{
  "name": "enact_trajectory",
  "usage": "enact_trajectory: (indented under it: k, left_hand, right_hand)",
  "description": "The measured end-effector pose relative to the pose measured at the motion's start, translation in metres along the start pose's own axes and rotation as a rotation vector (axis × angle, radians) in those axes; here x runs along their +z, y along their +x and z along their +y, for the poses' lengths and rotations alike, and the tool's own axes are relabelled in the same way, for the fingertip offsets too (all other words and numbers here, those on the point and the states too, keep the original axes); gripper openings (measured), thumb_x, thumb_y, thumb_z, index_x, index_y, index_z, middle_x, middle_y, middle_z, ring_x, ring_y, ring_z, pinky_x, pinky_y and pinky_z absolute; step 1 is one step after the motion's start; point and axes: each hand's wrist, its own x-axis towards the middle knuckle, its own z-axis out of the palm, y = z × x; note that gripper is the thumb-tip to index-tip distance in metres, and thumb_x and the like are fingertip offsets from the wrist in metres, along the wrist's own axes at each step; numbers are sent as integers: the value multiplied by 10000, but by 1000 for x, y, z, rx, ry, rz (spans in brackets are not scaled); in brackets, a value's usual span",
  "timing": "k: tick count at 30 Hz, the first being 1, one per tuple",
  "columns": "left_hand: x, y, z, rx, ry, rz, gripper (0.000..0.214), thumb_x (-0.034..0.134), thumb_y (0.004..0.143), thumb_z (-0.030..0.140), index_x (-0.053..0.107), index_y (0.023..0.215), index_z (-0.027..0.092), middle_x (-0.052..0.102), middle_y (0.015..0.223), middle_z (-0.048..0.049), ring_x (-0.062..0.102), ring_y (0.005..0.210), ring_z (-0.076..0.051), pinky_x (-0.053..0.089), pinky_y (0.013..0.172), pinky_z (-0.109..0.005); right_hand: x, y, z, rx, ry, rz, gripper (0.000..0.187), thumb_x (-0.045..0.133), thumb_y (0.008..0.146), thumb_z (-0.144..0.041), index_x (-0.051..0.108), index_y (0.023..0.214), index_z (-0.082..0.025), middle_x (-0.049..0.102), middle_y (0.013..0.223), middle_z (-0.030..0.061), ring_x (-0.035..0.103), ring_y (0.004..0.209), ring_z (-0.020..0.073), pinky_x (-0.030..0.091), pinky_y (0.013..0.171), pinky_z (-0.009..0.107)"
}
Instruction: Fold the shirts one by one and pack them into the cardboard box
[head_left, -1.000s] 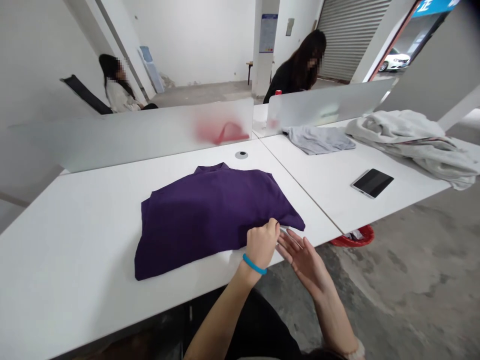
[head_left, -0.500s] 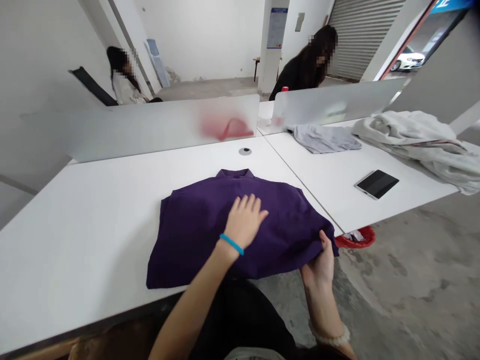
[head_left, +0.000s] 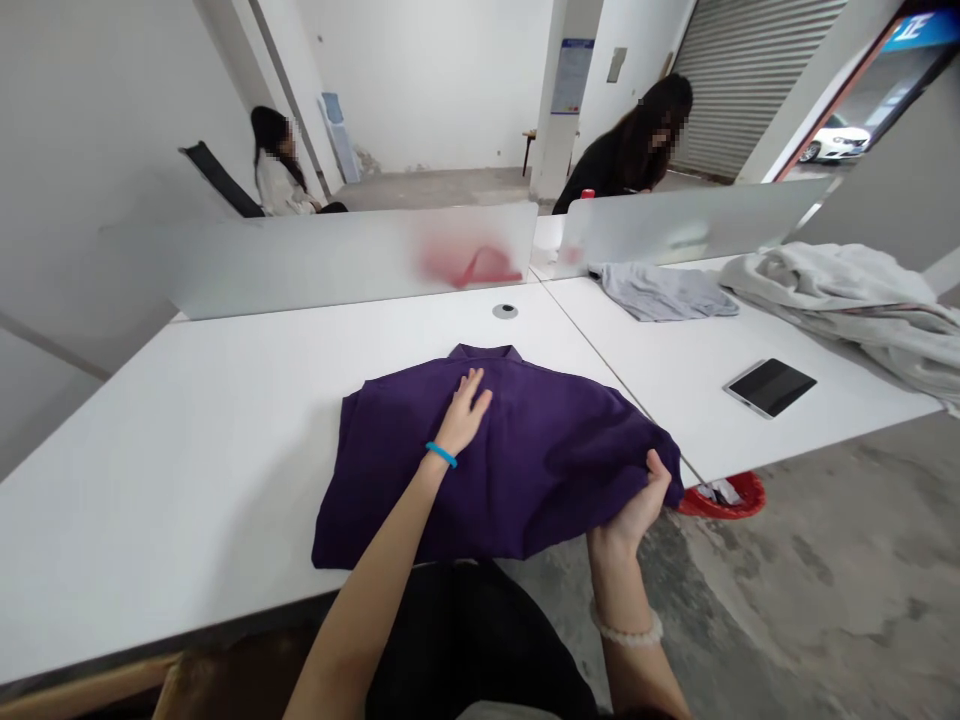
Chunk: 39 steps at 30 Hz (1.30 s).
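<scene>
A purple collared shirt [head_left: 517,450] is spread on the white desk [head_left: 247,400], its collar pointing away from me and its near edge along the desk's front. My left hand [head_left: 463,412], with a blue band at the wrist, rests flat on the upper middle of the shirt, fingers stretched. At the shirt's right end my right hand [head_left: 634,505] grips the edge, thumb on top and the other fingers hidden beneath the cloth. That end is lifted and creased, hanging past the desk's front edge.
On the right are a folded grey cloth [head_left: 667,290], a black-screened tablet [head_left: 772,386] and a heap of pale fabric [head_left: 847,290]. A red-lined bin [head_left: 731,497] stands below the desk. Behind the frosted divider [head_left: 337,255] sit two people.
My left hand has slid left and slightly away across the shirt. The right hand has raised the shirt's right end a little, bunching the cloth. The camera view has shifted slightly.
</scene>
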Motion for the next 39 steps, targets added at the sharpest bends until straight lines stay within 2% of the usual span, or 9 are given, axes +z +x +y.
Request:
enact_trajectory:
  k: [6, 9, 12, 16, 19, 25, 33, 37, 39]
  left_hand:
    - [-97, -56, -20, -240, -873, 282, 517, 386, 884, 473, 425, 1360, 276, 379, 1471, -87, 451, 1279, -237, 376, 1048, -456]
    - [-127, -79, -35, -392, -1029, 432, 487, 408, 877, 411, 446, 1336, 252, 375, 1472, -92, 501, 1234, -241, 399, 1034, -465]
    - [-136, -88, -41, -486, -1112, 447, 487, 412, 868, 341, 445, 1330, 190, 449, 1417, -122, 538, 1194, -249, 412, 1022, -478]
    - [-143, -90, -44, -666, -1028, 379, 488, 343, 885, 423, 560, 1222, 145, 641, 1192, -130, 528, 1203, -268, 416, 1021, -485]
    - [-148, -89, -47, -702, -826, 321, 502, 417, 843, 493, 625, 1135, 141, 680, 1107, -128, 507, 1221, -294, 397, 1047, -467]
    - [-150, -78, -54, -420, -316, 326, 794, 733, 620, 289, 428, 1345, 179, 414, 1443, -105, 388, 1320, -275, 287, 1122, -400]
    - [-168, -86, -65, -534, -194, 172, 950, 635, 692, 300, 118, 1484, 212, 421, 1414, -178, 460, 1259, -312, 365, 1051, -492]
    - [-157, -62, -38, -182, 385, 258, 753, 533, 789, 333, 252, 1447, 97, 282, 1489, -216, 271, 1370, -346, 228, 1112, -529]
    - [-133, -39, -15, 55, 557, 161, 631, 453, 861, 402, 354, 1400, 91, 348, 1464, -195, 278, 1370, -326, 215, 1122, -505]
  right_hand:
    - [48, -12, -6, -85, -24, -174, 665, 327, 844, -433, 270, 1456, -177, 465, 1387, 41, 429, 1293, 235, 347, 1095, 421]
    - [87, -41, 1, -234, -116, -381, 638, 261, 890, -391, 180, 1490, -188, 352, 1468, 22, 300, 1372, 222, 258, 1138, 438]
    - [112, -85, 22, -448, -420, -836, 591, 264, 926, -341, 155, 1497, -235, 258, 1517, 3, 144, 1423, 225, 163, 1149, 510]
    - [109, -138, 64, -675, -886, -1561, 620, 343, 939, -378, 140, 1498, -204, 150, 1549, 65, 43, 1432, 272, 184, 1117, 567]
    - [96, -155, 78, -801, -1060, -1827, 765, 387, 910, -544, 132, 1489, -114, 142, 1535, 174, 100, 1417, 329, 219, 1099, 571]
    - [69, -129, 40, -886, -1020, -1869, 717, 282, 906, -623, 245, 1467, -178, 373, 1464, 104, 257, 1382, 277, 186, 1132, 535]
    - [9, -70, 50, -945, -1288, -1642, 544, 403, 935, -472, 390, 1410, -207, 284, 1509, 96, 191, 1402, 307, 227, 1121, 554]
    - [11, -71, 51, -961, -1262, -1669, 509, 376, 950, -446, 410, 1397, -204, 298, 1501, 107, 179, 1404, 309, 211, 1123, 560]
    - [13, -72, 50, -961, -1250, -1664, 500, 386, 949, -443, 424, 1387, -204, 318, 1491, 114, 186, 1402, 310, 209, 1122, 563]
